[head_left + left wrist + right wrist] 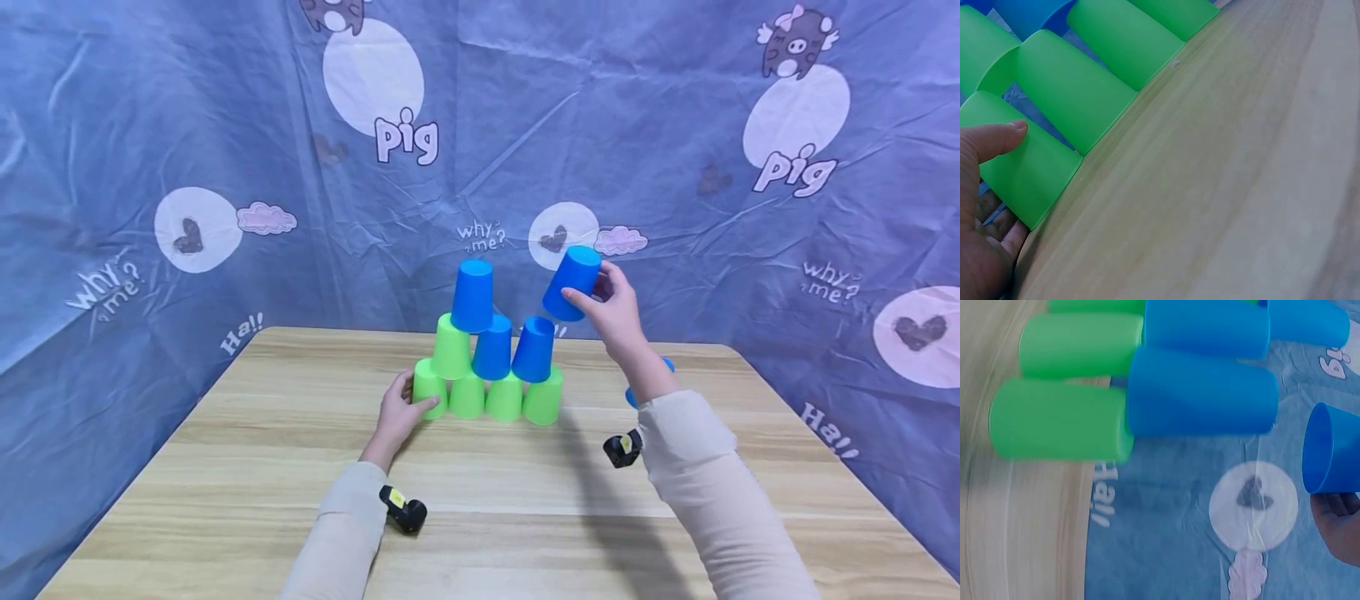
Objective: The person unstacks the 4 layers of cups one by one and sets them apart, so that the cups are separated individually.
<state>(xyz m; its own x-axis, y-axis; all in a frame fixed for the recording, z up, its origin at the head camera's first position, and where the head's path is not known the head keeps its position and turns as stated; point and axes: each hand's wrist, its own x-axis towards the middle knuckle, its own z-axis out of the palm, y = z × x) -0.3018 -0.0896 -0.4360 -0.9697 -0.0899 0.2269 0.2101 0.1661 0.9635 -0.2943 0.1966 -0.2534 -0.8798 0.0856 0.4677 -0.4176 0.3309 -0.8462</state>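
Note:
Upside-down plastic cups stand stacked in tiers on the wooden table. The bottom row is several green cups (504,397); above them sit a green cup (452,348) and two blue cups (492,350). One blue cup (473,297) tops the left side. My left hand (397,411) holds the leftmost bottom cup (1035,165), thumb on its near side, fingers around the outer side. My right hand (617,308) grips another blue cup (573,283), tilted with its mouth down, in the air above and right of the second row, touching no other cup.
Behind my right forearm a blue object (632,397), mostly hidden, lies on the wooden table (480,533). A blue printed cloth (637,150) hangs behind the table and along its sides. Each wrist wears a small black camera (405,511).

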